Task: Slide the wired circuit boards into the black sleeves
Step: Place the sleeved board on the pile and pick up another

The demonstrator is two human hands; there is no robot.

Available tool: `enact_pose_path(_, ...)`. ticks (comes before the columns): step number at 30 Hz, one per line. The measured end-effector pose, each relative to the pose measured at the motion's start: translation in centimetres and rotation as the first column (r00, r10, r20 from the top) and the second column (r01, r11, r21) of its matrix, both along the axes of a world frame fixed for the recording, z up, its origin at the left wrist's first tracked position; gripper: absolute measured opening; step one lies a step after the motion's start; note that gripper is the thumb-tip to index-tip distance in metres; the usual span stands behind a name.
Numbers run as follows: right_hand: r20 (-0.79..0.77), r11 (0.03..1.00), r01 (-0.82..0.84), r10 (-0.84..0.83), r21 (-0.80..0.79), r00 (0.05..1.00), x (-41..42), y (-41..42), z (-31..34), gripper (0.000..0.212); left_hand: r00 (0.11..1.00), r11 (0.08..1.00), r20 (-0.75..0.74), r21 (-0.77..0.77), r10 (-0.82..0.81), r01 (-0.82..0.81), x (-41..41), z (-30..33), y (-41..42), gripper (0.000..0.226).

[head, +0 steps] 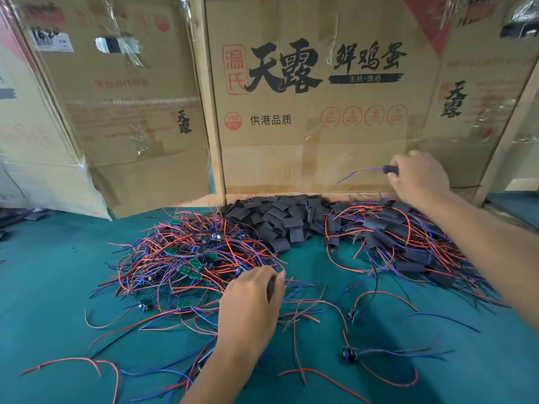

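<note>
A tangle of small green circuit boards [196, 265] with red and blue wires lies left of centre on the green mat. Behind it is a heap of empty black sleeves [277, 220]. To the right lies a pile of sleeved boards [390, 228] with wires trailing out. My right hand [418, 176] is raised over that pile and grips a black sleeve [390, 169] from which blue and red wires stick out to the left. My left hand [252, 304] rests at the near edge of the tangle, its fingertips pinching wires there; what they hold is partly hidden.
Flattened cardboard boxes [306, 112] stand as a wall behind the piles, with wooden posts [208, 97] between them. Loose wired boards [351, 352] lie scattered on the green mat [58, 287] in front. A dark object lies at the far left edge.
</note>
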State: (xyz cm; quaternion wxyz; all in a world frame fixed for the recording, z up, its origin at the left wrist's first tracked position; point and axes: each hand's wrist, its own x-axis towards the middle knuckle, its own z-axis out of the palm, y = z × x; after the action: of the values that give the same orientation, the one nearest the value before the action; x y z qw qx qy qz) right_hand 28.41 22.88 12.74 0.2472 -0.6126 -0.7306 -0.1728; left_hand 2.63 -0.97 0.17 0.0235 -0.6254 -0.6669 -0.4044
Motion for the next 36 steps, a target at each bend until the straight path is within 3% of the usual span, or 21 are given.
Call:
enact_pose_path(3,0.039,0.960,0.184,-0.180,-0.209,0.983,1.3,1.6,-1.0,0.025,0.999,1.000,-0.050,0.006,0.021,-0.021,-0.1,0.3,-0.1,0.027)
enact_pose_path(5,0.073,0.935,0.212,-0.199,-0.283,0.977,0.8,1.6,-2.0,0.028,0.996,0.999,-0.078,0.001,0.046,-0.046,-0.3,0.6,-0.1,0.026)
enact_pose_path(9,0.042,0.993,-0.013,0.018,-0.116,0.999,-2.8,0.4,-3.7,0.021,0.977,0.995,-0.189,0.020,0.097,-0.094,-0.2,0.6,-0.1,0.025)
enact_pose_path(13,0.024,0.951,-0.202,0.213,-0.235,0.977,-7.0,-0.1,-6.1,0.014,0.946,0.991,-0.295,0.020,0.133,-0.133,0.2,0.8,-0.1,0.028)
enact_pose_path(15,0.090,0.928,-0.174,0.214,-0.329,0.973,-8.5,0.7,-7.2,0.016,0.932,0.988,-0.329,0.014,0.152,-0.157,0.2,0.7,-0.2,0.031)
enact_pose_path(18,0.188,0.895,-0.089,0.187,-0.437,0.964,-9.4,2.3,-8.6,0.036,0.920,0.982,-0.351,0.000,0.175,-0.186,-0.3,0.6,0.0,0.035)
enact_pose_path(23,0.240,0.890,0.000,0.123,-0.455,0.963,-8.6,4.6,-10.4,0.058,0.907,0.965,-0.351,-0.029,0.235,-0.261,-1.5,0.6,0.2,0.033)
enact_pose_path(31,0.152,0.936,-0.026,0.084,-0.350,0.985,-8.2,4.7,-10.1,0.029,0.904,0.972,-0.380,-0.048,0.197,-0.232,-0.8,0.2,0.5,0.037)
enact_pose_path(34,0.083,0.912,-0.035,0.076,-0.408,0.994,-7.9,4.6,-9.1,0.022,0.910,0.970,-0.363,-0.062,0.199,-0.237,-0.8,-0.1,0.5,0.033)
enact_pose_path(36,0.147,0.915,-0.018,0.084,-0.403,0.986,-7.4,4.4,-8.2,0.021,0.912,0.964,-0.351,-0.078,0.213,-0.255,-1.0,-0.3,0.6,0.032)
